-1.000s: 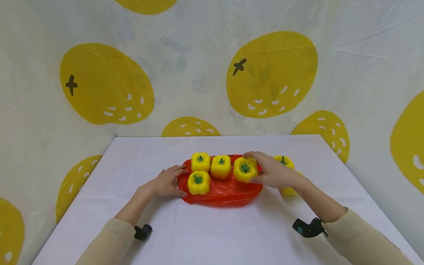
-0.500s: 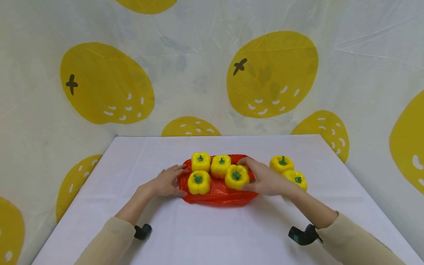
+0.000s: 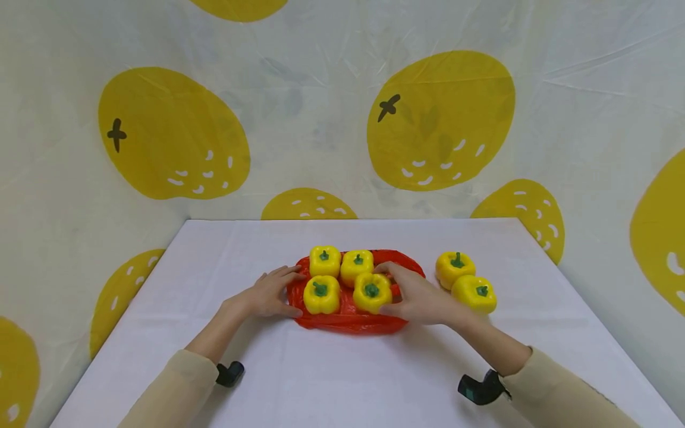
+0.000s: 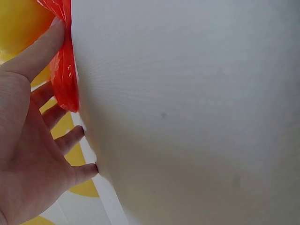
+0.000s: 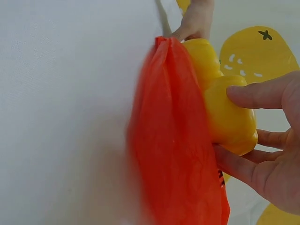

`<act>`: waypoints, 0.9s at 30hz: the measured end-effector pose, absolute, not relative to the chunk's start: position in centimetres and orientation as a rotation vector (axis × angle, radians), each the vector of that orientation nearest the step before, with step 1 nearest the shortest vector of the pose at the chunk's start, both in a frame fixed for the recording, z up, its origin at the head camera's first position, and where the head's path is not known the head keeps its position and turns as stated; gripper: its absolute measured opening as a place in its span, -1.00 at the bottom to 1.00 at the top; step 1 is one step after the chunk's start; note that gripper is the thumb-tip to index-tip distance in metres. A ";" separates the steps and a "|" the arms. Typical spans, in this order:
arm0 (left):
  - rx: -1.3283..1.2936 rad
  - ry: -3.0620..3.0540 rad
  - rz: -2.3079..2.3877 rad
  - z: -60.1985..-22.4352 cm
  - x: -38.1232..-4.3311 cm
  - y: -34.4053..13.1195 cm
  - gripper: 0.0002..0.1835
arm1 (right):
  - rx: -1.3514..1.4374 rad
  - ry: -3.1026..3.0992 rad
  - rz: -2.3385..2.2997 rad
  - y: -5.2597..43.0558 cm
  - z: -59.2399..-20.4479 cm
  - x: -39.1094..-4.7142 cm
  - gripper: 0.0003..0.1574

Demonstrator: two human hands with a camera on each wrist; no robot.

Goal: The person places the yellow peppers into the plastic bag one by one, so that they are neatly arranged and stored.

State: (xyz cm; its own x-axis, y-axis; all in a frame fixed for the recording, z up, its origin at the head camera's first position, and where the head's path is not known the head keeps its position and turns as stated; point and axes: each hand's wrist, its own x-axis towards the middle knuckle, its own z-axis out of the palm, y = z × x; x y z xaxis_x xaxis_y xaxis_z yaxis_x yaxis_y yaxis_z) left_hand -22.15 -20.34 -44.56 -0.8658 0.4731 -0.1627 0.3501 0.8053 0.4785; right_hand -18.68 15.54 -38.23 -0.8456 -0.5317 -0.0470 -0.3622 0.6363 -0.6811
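Left sleeve (image 3: pixel 171 386): beige, with a left black wrist device (image 3: pixel 230 374) at its cuff.
Left hand (image 3: pixel 267 295): fingers spread wide, at nine o'clock of the red plastic bag (image 3: pixel 348 324); thumb touching the bag's edge in the left wrist view.
Bag: crumpled, lying on a white tablecloth (image 3: pixel 321 380); taken as the dial, twelve o'clock at its far edge. Four yellow bell peppers with green stems stand within its outline; whether all are inside or on top cannot be told.
Near-left pepper (image 3: pixel 321 300): nine o'clock.
Far-left pepper (image 3: pixel 324 264): between ten and eleven, just beyond the near-left one.
Middle pepper (image 3: pixel 355 270): twelve o'clock.
Held pepper (image 3: pixel 369 300): three o'clock, stem up, just beside the middle one.
Right hand (image 3: pixel 420 295): narrowed around the held pepper, thumb on its near side, reaching in from three o'clock.
Far outer pepper (image 3: pixel 452 270): on the cloth, beyond the bag, between two and three.
Near outer pepper (image 3: pixel 471 291): at the far outer one's five o'clock, just beside it.
Right sleeve (image 3: pixel 562 386): beige, with a right black wrist device (image 3: pixel 480 389) at its cuff.
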 end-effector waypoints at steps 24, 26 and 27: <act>0.628 2.723 0.634 -44.8 -22.3 -20.5 -0.14 | -0.601 2.667 -1.100 13.3 -41.0 -18.4 -0.09; 0.630 2.722 0.637 -44.8 -22.3 -20.5 -0.13 | -0.599 2.677 -1.106 13.2 -41.1 -18.4 -0.09; 0.630 2.722 0.636 -44.8 -22.3 -20.5 -0.13 | -0.603 2.681 -1.111 13.1 -41.2 -18.4 -0.09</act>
State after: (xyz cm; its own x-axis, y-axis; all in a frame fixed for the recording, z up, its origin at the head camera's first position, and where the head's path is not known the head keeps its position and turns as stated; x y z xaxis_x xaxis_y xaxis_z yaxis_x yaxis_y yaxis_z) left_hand -22.31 -20.51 -44.81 -0.8671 0.4705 -0.1637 0.3492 0.8085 0.4737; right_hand -18.44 13.05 -41.22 -0.9022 -0.4313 -0.0089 -0.2985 0.6392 -0.7088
